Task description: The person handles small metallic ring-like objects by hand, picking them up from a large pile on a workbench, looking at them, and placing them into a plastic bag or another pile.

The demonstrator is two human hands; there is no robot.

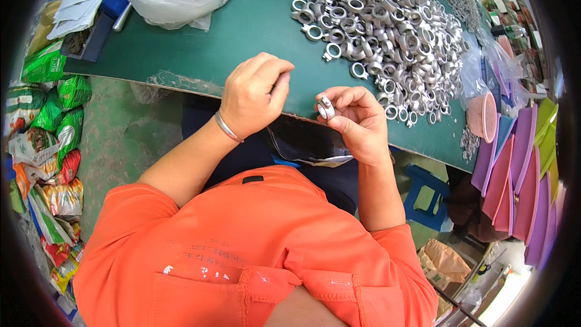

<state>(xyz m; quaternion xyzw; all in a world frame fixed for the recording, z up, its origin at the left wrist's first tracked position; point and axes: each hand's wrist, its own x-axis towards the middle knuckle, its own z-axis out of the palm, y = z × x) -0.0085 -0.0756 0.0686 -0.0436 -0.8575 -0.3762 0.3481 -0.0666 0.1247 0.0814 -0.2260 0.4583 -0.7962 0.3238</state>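
one ring in the fingers, a heap on the table

the person's right hand (pixel 362 120) grips a small metal ring (pixel 325 109) between thumb and fingertips, right by the near edge of the green table (pixel 242 54). the left hand (pixel 254 92) is near it, to the left, fingers curled inward; i can't tell whether they close on anything. beyond the right hand i see a big pile of grey metal rings (pixel 381 30) spread over the tabletop, and at the far left a clear plastic bag (pixel 172 9) holding more.
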